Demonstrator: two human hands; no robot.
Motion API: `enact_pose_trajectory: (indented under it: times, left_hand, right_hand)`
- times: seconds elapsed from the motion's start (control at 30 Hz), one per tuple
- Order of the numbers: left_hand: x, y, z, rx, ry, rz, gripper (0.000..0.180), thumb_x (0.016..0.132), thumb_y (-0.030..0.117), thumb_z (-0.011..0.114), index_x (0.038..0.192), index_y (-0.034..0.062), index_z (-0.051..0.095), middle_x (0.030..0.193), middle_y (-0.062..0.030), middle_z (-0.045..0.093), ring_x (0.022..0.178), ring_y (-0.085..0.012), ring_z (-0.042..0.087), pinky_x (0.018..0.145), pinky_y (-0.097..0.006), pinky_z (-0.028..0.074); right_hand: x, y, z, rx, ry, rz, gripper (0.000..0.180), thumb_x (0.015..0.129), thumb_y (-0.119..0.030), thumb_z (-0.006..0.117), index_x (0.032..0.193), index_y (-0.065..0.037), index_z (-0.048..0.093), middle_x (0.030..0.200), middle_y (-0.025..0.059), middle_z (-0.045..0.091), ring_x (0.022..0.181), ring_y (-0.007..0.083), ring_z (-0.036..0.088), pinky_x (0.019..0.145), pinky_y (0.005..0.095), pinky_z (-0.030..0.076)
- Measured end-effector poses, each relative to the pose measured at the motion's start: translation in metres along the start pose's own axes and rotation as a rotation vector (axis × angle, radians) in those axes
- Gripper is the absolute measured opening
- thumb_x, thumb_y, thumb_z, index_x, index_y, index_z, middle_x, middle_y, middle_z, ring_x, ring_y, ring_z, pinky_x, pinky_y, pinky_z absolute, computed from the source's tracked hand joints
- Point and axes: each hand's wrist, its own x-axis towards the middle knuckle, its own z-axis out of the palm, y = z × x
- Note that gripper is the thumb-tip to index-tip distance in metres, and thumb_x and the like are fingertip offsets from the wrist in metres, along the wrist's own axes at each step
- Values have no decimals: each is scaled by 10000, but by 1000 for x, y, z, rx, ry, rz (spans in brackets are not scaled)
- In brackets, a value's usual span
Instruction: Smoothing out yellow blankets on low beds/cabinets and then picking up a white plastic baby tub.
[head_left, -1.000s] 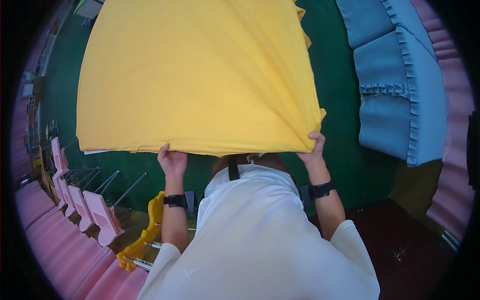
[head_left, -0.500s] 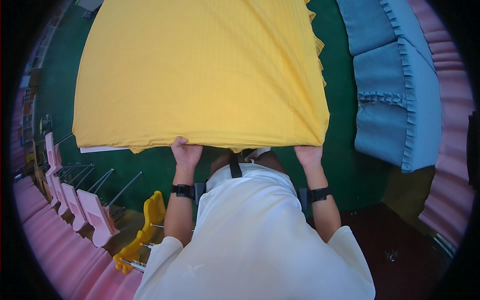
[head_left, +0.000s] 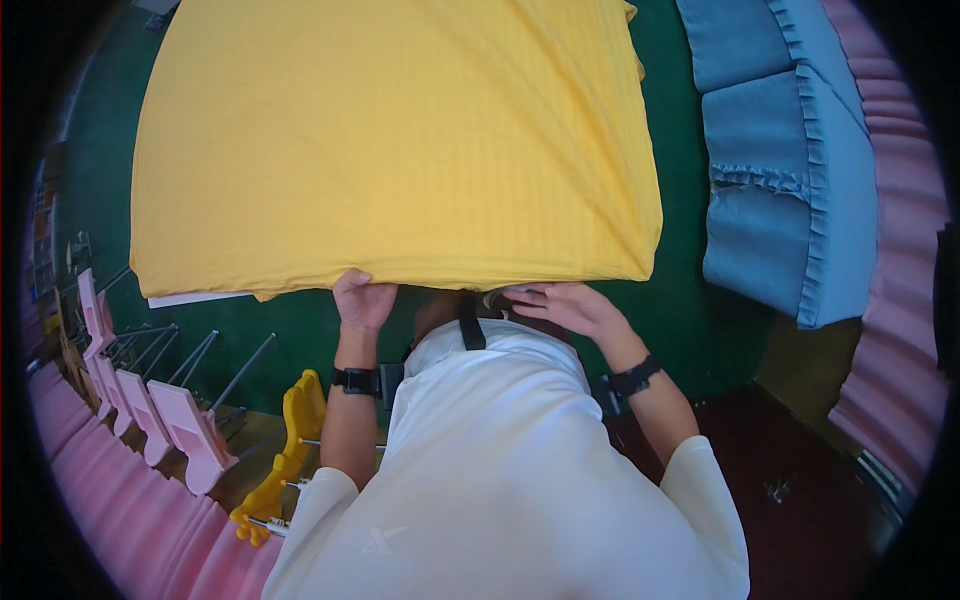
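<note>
Mid-frame, my left hand (head_left: 366,304) is pinching a broad yellow fabric sheet (head_left: 390,150) by its edge. Right of centre, my right hand (head_left: 572,307) is pointing leftward, fingers slightly spread.

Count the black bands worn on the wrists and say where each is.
2. One black band is around the wrist of the left hand, which grips the yellow cloth; the second black band is around the wrist of the right hand. No others show.

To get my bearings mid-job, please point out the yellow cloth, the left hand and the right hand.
Yellow cloth (head_left: 395,150): head view, middle of its broad upper surface.
Left hand (head_left: 365,305): head view, middle of the hand.
Right hand (head_left: 572,308): head view, middle of the hand.
</note>
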Motion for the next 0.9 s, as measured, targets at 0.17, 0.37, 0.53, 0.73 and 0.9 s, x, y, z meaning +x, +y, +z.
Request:
enact_pose_trajectory:
  times: [0.17,0.37,0.53,0.73,0.9]
  left_hand:
    - [2,3,-2,24,-2,-19,546,674,15,517,1218,-7,470,1251,-121,524,1179,-274,475,1023,-388,366]
    - [6,3,11,108,126,-185,440,783,75,530,1206,-24,461,1273,-139,498,1190,-268,459,1007,-372,376]
    - [-8,33,0,592,214,-654,306,866,246,547,1054,6,582,956,-119,661,868,-194,623,766,-311,471]
    - [-67,103,-7,1129,668,50,218,871,212,561,951,10,590,792,-101,662,699,-119,611,565,-199,459]
    - [-65,148,-38,726,704,407,242,885,163,577,1044,-16,543,1002,-101,610,918,-159,584,813,-294,484]
  right_hand:
    - [35,15,-9,217,-99,-178,539,795,-110,656,1280,-32,435,1332,160,441,1247,324,400,1057,510,295]
    - [43,12,-12,329,66,-303,557,809,-126,635,1299,-35,386,1315,178,442,1236,343,401,1078,526,264]
    - [48,17,-6,414,117,-347,577,831,-163,618,1326,-28,355,1323,195,432,1254,348,377,1074,514,273]
    - [19,10,-16,82,197,-154,519,908,-308,529,1294,8,384,1315,226,434,1265,334,371,1057,478,312]
    - [-5,10,-25,155,409,-340,536,929,-381,481,1271,20,388,1255,222,454,1230,325,402,1053,475,321]
